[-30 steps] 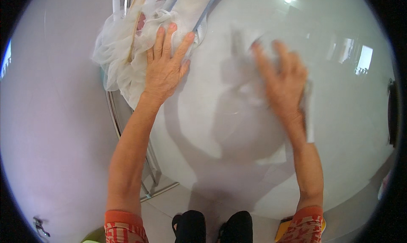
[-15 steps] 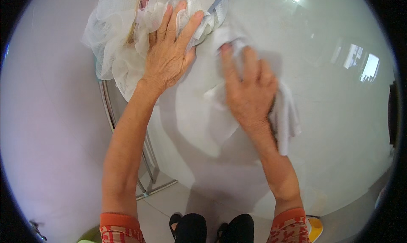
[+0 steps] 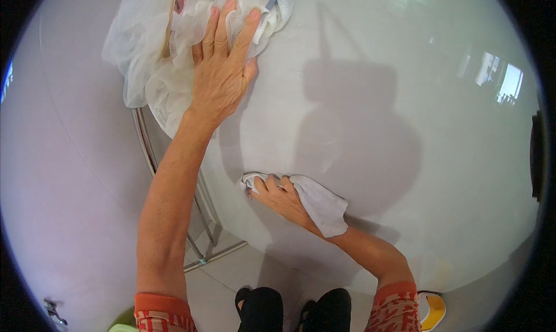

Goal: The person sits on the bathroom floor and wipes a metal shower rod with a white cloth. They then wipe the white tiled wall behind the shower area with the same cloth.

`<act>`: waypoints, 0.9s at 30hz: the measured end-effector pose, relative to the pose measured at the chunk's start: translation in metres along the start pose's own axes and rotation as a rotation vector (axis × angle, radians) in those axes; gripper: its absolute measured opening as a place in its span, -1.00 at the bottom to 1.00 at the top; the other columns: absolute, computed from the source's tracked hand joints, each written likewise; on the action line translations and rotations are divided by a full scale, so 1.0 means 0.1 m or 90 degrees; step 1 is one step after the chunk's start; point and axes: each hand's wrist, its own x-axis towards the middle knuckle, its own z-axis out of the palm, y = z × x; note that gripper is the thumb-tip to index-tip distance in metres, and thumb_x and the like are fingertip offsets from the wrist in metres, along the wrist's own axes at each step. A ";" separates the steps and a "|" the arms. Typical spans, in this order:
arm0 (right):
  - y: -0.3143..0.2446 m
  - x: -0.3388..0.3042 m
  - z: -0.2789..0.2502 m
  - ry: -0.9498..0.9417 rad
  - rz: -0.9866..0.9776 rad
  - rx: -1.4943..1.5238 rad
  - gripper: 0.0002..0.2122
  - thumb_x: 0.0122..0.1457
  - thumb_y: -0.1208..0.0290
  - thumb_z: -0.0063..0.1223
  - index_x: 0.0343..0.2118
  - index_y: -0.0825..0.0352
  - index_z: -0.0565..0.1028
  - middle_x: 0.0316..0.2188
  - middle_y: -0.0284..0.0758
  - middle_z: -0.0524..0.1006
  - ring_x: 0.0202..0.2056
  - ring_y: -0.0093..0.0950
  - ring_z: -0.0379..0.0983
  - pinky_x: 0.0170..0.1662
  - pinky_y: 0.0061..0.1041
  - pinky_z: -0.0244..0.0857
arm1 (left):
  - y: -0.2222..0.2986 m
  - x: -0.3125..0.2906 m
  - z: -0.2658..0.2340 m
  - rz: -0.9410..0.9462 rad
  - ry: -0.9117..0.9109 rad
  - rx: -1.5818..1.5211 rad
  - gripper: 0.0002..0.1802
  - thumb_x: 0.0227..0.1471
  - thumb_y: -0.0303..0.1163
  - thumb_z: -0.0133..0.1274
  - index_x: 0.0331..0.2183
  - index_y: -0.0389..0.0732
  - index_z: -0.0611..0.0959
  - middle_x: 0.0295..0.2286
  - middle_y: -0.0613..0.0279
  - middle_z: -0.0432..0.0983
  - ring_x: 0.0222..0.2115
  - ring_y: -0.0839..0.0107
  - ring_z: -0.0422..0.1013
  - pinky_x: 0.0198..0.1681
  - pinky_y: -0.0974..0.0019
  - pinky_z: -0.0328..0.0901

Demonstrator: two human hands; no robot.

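Pale cloth now lower, partly in, partly behind right grip

First voice: Orange-red cuff on the left sleeve, and beyond it, bold red shapes on tan!

Second voice: Right sleeve matches it, band and pattern alike! Both stop short, leaving forearms bare right up to the left hand and right hand.

First voice: Down low, plain black trousers!

Second voice: And there, dark footwear peeping out past them!
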 end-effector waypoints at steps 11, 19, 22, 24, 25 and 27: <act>1.40 -0.27 -1.12 0.179 0.205 -0.135 -0.58 0.04 0.36 -0.04 0.02 -0.08 0.37 -0.03 -0.33 0.34 -0.18 -0.39 0.29 -0.24 -0.36 0.15 | 0.03 -0.09 -0.13 -0.020 -0.041 0.003 -0.20 -0.09 -0.41 -0.01 0.20 0.07 0.11 0.20 0.06 -0.14 0.21 0.02 -0.18 0.17 -0.09 -0.17; 2.03 -0.64 -1.59 0.350 0.574 -0.221 -0.55 0.01 0.55 0.02 0.04 0.12 0.40 0.04 -0.08 0.23 -0.02 -0.21 0.18 0.01 -0.26 0.03 | 0.08 -0.09 -0.31 0.045 -0.098 0.063 -0.11 -0.20 -0.53 0.04 0.17 0.23 0.15 0.20 0.20 -0.07 0.20 0.20 -0.06 0.03 0.03 0.12; 1.89 -0.39 -1.41 0.372 0.529 -0.240 -0.52 -0.01 0.58 0.02 0.05 0.14 0.39 0.04 -0.09 0.21 -0.04 -0.21 0.17 0.01 -0.30 0.04 | 0.01 -0.09 -0.30 0.074 -0.086 0.136 -0.10 -0.18 -0.62 0.01 0.17 0.28 0.16 0.19 0.26 -0.05 0.20 0.28 -0.04 0.02 0.10 0.14; 1.75 -0.18 -1.27 0.350 0.480 -0.273 -0.51 -0.06 0.57 0.04 0.02 0.12 0.42 0.01 -0.13 0.23 -0.10 -0.26 0.20 -0.08 -0.34 0.08 | -0.05 -0.12 -0.30 0.079 -0.056 0.123 -0.12 -0.15 -0.65 -0.03 0.16 0.28 0.17 0.19 0.28 -0.03 0.19 0.30 -0.03 0.03 0.11 0.14; 1.68 -0.11 -1.18 0.346 0.457 -0.288 -0.52 -0.06 0.55 0.04 0.02 0.11 0.42 0.01 -0.15 0.24 -0.11 -0.28 0.20 -0.11 -0.34 0.09 | -0.04 -0.13 -0.28 0.083 -0.043 0.112 -0.13 -0.14 -0.67 -0.04 0.16 0.28 0.18 0.18 0.30 -0.02 0.19 0.31 -0.03 0.03 0.12 0.13; 1.51 0.08 -1.05 0.350 0.415 -0.262 -0.53 -0.05 0.50 0.02 0.01 0.08 0.42 0.00 -0.19 0.25 -0.14 -0.31 0.21 -0.17 -0.36 0.10 | -0.04 -0.12 -0.33 0.092 -0.063 0.081 -0.17 -0.11 -0.66 -0.10 0.17 0.23 0.18 0.18 0.14 -0.02 0.20 0.18 -0.05 0.04 0.03 0.11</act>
